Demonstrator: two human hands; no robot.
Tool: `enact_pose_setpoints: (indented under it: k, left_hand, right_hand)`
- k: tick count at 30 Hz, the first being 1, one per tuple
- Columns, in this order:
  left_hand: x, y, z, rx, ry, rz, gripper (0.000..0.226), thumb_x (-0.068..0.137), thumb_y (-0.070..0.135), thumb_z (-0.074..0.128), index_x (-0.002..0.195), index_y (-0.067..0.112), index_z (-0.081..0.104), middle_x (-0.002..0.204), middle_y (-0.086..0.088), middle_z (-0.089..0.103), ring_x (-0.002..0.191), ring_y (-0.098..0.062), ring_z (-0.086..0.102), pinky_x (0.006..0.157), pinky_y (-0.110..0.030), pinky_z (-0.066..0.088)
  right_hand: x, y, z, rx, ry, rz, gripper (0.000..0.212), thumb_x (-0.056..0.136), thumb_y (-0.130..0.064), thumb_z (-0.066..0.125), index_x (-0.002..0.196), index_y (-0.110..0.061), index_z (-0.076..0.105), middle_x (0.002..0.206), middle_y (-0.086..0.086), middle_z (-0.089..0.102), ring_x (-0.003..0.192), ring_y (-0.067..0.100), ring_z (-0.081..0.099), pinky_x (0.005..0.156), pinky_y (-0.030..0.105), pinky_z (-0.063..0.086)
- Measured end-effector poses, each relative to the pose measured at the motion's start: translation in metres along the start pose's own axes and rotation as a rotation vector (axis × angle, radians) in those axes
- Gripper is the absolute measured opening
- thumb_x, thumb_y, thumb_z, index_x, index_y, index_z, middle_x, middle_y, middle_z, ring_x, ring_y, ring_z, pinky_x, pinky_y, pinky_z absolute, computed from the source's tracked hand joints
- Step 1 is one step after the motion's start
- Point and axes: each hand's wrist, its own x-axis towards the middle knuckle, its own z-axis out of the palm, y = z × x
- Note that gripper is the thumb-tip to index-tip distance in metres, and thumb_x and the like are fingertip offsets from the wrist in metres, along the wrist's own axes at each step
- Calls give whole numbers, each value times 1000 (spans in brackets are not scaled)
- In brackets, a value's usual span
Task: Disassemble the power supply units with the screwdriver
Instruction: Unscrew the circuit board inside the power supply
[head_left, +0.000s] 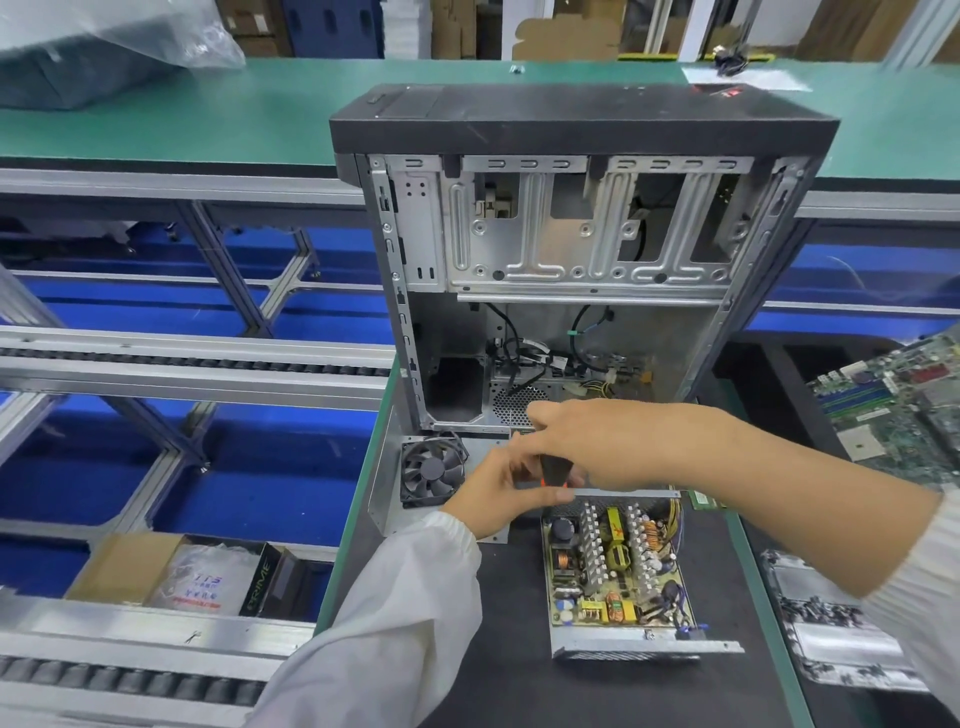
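Observation:
An opened power supply unit (618, 577) lies on the black mat, its circuit board with coils, capacitors and heat sinks exposed. Its metal cover (389, 499) lies to the left with a black fan (432, 470) on it. My right hand (587, 441) grips a screwdriver with a black and orange handle (555, 472) over the unit's far edge. My left hand (498, 493) sits just left of the handle, fingers curled against the cover's edge and the screwdriver; what exactly it holds is hidden.
An open grey computer case (571, 249) with loose cables stands upright behind the unit. A green motherboard (904, 410) lies at right, a metal tray (831, 629) below it. At left run roller conveyors (182, 364) and a cardboard box (171, 571).

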Motion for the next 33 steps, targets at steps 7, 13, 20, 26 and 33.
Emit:
enact_pose_setpoints:
  k: [7, 13, 20, 26, 33]
  left_hand:
    - [-1, 6, 1, 6, -17, 55, 29, 83, 3, 73, 100, 26, 71, 93, -6, 72, 92, -22, 67, 104, -46, 44]
    - [1, 4, 0, -86, -10, -10, 22, 84, -1, 71, 100, 15, 69, 92, 12, 74, 95, -3, 67, 87, -17, 47]
    - [0, 0, 2, -17, -2, 17, 19, 85, 1, 71, 103, 5, 69, 94, 2, 72, 93, -16, 67, 89, -26, 51]
    - [2, 0, 5, -53, 21, -4, 21, 82, -3, 73, 102, -1, 68, 95, -10, 74, 95, -21, 67, 93, -32, 52]
    - [5, 0, 10, -46, 56, -30, 16, 85, 5, 71, 96, 15, 66, 96, -5, 70, 94, -14, 63, 97, -44, 50]
  right_hand:
    - [1, -10, -5, -175, 140, 292, 35, 101, -41, 38, 113, -12, 53, 105, 7, 59, 86, 28, 58, 63, 35, 38]
    - [-4, -8, -7, -58, -36, 133, 25, 96, -16, 51, 119, -16, 43, 104, 6, 44, 81, 25, 53, 62, 37, 42]
    - [-5, -11, -11, 21, 60, 163, 38, 91, -42, 59, 118, -19, 46, 104, 5, 49, 86, 24, 56, 62, 34, 40]
    - [0, -18, -10, -109, 41, 218, 28, 101, -28, 42, 119, -10, 54, 115, 12, 57, 95, 30, 59, 66, 35, 39]
    - [-3, -13, -7, -50, -17, 145, 42, 90, -28, 62, 125, -20, 42, 117, 9, 38, 83, 26, 49, 61, 35, 38]
